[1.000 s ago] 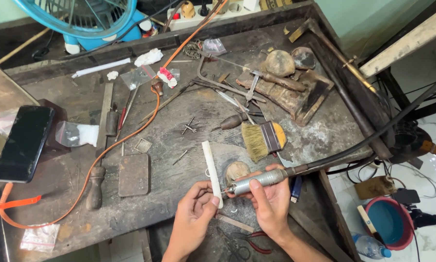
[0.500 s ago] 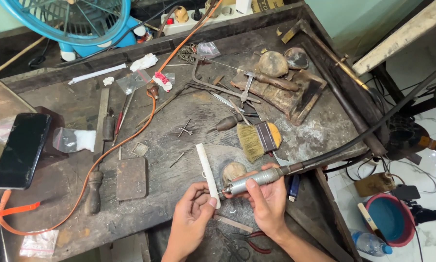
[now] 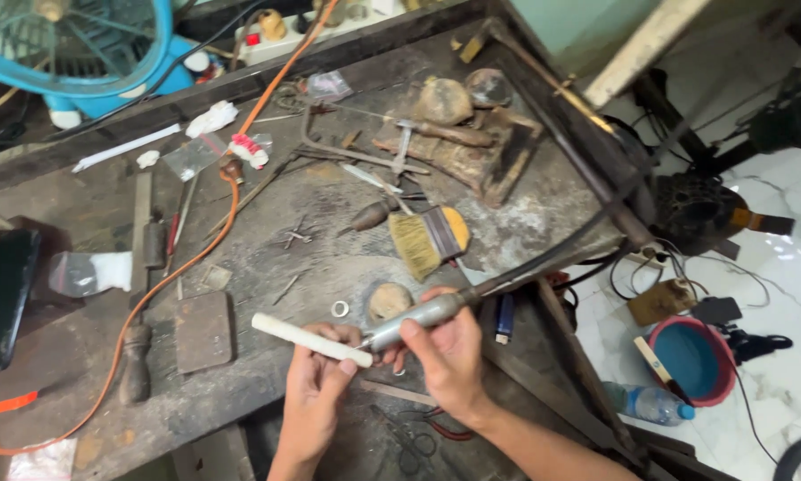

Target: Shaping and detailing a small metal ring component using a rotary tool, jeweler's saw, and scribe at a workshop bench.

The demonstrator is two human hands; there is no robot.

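My right hand (image 3: 449,352) grips a silver rotary handpiece (image 3: 414,319) at the near edge of a dark, worn workbench (image 3: 258,249). A black flexible shaft (image 3: 561,254) runs from it up to the right. My left hand (image 3: 316,383) holds a white stick (image 3: 307,339) that points up and left. The handpiece's tip meets the near end of the stick, just between my two hands. A small silver ring (image 3: 340,309) lies on the bench right above them, next to a round tan lump (image 3: 388,301).
A flat brush (image 3: 427,239) with an orange handle lies mid-bench. An orange cable (image 3: 187,267) curves across the left. A phone (image 3: 0,298), a dark metal block (image 3: 203,331), files and pliers lie around. A blue fan (image 3: 71,44) stands at back left; a red bucket (image 3: 690,356) is on the floor.
The white stick has swung from nearly upright to lying up-left in my left hand. My hands have stayed together at the bench's near edge; the camera has come closer.
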